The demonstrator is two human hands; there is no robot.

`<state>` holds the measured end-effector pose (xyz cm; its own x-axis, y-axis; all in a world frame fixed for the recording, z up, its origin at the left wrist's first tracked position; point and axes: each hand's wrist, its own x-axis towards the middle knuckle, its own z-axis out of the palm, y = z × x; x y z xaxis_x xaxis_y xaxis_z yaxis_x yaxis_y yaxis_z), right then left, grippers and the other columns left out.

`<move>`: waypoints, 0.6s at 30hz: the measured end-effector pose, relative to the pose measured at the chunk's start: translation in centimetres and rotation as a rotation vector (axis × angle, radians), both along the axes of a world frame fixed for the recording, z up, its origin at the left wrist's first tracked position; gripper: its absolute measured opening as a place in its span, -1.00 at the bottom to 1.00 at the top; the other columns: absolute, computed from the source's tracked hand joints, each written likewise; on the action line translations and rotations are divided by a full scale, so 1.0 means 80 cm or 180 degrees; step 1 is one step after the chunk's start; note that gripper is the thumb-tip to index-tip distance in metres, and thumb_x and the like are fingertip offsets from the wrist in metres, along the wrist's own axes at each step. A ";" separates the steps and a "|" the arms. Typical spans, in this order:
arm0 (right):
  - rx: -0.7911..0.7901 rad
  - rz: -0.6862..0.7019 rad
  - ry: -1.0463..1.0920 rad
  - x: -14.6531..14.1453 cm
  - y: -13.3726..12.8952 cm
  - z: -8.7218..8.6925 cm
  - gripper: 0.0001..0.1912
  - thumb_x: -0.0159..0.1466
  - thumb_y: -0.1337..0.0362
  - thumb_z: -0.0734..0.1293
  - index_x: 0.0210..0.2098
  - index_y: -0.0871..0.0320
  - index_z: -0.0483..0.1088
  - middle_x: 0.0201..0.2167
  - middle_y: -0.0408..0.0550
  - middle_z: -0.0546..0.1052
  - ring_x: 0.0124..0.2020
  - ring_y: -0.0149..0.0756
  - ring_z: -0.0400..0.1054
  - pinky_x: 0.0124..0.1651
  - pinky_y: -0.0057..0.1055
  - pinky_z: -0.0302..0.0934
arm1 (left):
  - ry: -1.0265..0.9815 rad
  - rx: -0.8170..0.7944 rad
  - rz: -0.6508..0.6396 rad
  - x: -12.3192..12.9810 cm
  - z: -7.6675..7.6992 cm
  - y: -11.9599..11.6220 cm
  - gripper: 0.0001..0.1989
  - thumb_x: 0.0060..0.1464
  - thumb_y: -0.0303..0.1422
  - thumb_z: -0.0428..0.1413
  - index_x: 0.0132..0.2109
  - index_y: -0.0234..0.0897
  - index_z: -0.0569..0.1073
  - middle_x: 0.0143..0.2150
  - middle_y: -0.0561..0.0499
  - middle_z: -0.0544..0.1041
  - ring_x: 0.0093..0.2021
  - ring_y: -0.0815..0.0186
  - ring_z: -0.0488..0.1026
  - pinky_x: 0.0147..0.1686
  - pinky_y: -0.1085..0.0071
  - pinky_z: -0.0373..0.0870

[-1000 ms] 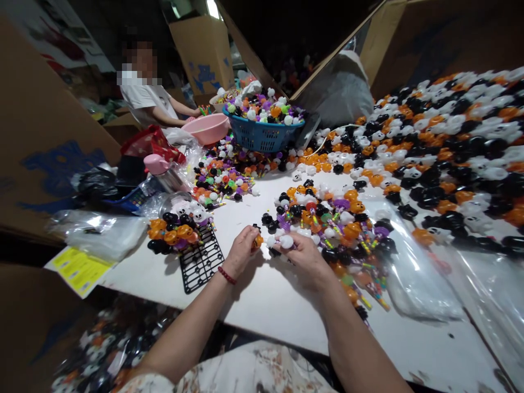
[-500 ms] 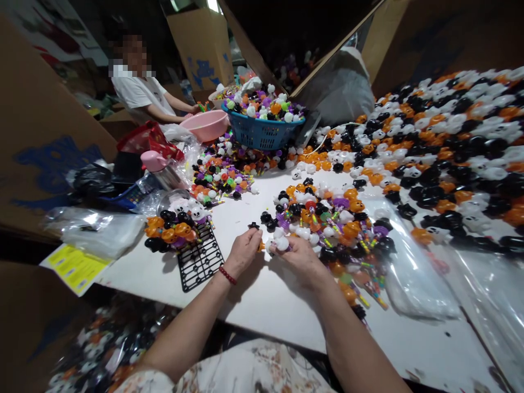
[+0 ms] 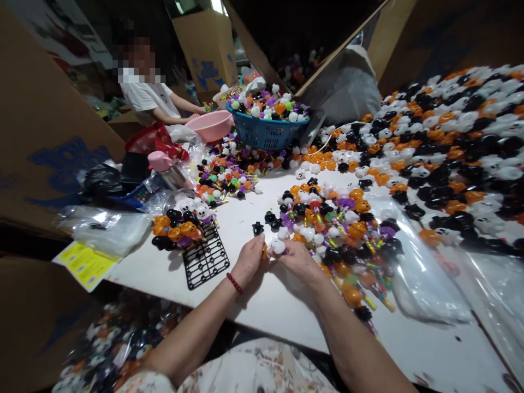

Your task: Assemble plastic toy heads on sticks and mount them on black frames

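Note:
My left hand (image 3: 249, 261) is closed, with a small orange piece (image 3: 265, 251) showing at its fingertips. A black star-like piece (image 3: 257, 228) sits just beyond those fingers; whether it is held I cannot tell. Close beside it, my right hand (image 3: 301, 263) pinches a white plastic figure (image 3: 278, 246), and the two hands nearly meet. Beyond my right hand spreads a pile of striped pens with orange, black, white and purple toppers (image 3: 327, 215). Left of my hands, pens with pumpkin, skull and black toppers (image 3: 180, 226) lie on a black plastic grid (image 3: 208, 262).
A blue basket (image 3: 268, 134) heaped with topped pens stands at the back, near a pink basin (image 3: 210, 126) and a co-worker (image 3: 149, 98). Loose toppers (image 3: 450, 142) cover the right side. Clear plastic bags (image 3: 426, 273) and a pink-lidded bottle (image 3: 164, 166) lie around.
The view has shifted slightly, moving the scene a little to the right. My right hand has turned slightly with the white figure; both hands stay close together.

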<state>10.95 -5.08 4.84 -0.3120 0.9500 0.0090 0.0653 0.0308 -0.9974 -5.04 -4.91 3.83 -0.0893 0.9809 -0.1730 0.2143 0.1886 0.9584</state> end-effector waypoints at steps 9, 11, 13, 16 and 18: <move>0.1596 -0.2419 -0.1454 0.072 0.026 0.022 -0.35 0.28 -0.02 0.34 0.26 0.17 0.30 0.24 0.23 0.30 0.28 0.06 0.17 0.29 0.07 0.12 | 0.2406 0.0751 -0.0003 -0.017 -0.003 0.066 -0.69 0.12 -0.19 0.18 -0.07 -0.28 0.41 -0.06 -0.17 0.40 0.02 0.06 0.37 0.06 0.15 0.30; 0.1809 -0.2561 -0.1692 0.073 0.027 0.022 -0.39 0.32 0.04 0.30 0.29 0.17 0.27 0.21 0.23 0.29 0.26 0.03 0.19 0.29 0.04 0.13 | 0.2232 0.0780 -0.0103 -0.019 -0.011 0.068 -0.81 0.12 -0.30 0.17 -0.14 -0.28 0.46 -0.12 -0.15 0.42 0.03 0.06 0.37 0.10 0.14 0.28; 0.1956 -0.2521 -0.1776 0.067 0.027 0.020 -0.48 0.35 0.11 0.25 0.24 0.18 0.34 0.12 0.22 0.33 0.16 -0.03 0.28 0.24 -0.04 0.22 | 0.1495 0.0769 -0.0035 -0.021 -0.012 0.063 -0.81 0.08 -0.33 0.19 -0.14 -0.26 0.48 -0.11 -0.13 0.43 0.02 0.11 0.38 0.11 0.16 0.28; 0.2043 -0.2371 -0.1873 0.062 0.025 0.019 -0.54 0.38 0.17 0.19 0.20 0.18 0.40 0.03 0.19 0.40 0.05 -0.10 0.37 0.14 -0.14 0.31 | 0.0198 0.0540 -0.0088 -0.023 0.002 0.042 -0.72 0.09 -0.25 0.20 -0.06 -0.20 0.45 -0.14 -0.05 0.48 -0.13 0.24 0.45 -0.06 0.26 0.40; 0.1956 -0.2308 -0.1904 0.065 0.024 0.022 -0.51 0.39 0.17 0.17 0.26 0.14 0.35 -0.04 0.14 0.47 -0.02 -0.13 0.42 0.08 -0.20 0.34 | -0.0645 0.0216 -0.0158 -0.024 0.017 0.025 -0.71 0.07 -0.21 0.21 -0.09 -0.21 0.41 -0.22 0.00 0.51 -0.29 0.33 0.46 -0.24 0.37 0.42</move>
<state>16.18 -3.16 6.58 0.2019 0.7947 0.5725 0.7310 0.2668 -0.6281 -6.94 -2.90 5.19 -0.0108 0.9932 -0.1160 0.0234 0.1162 0.9929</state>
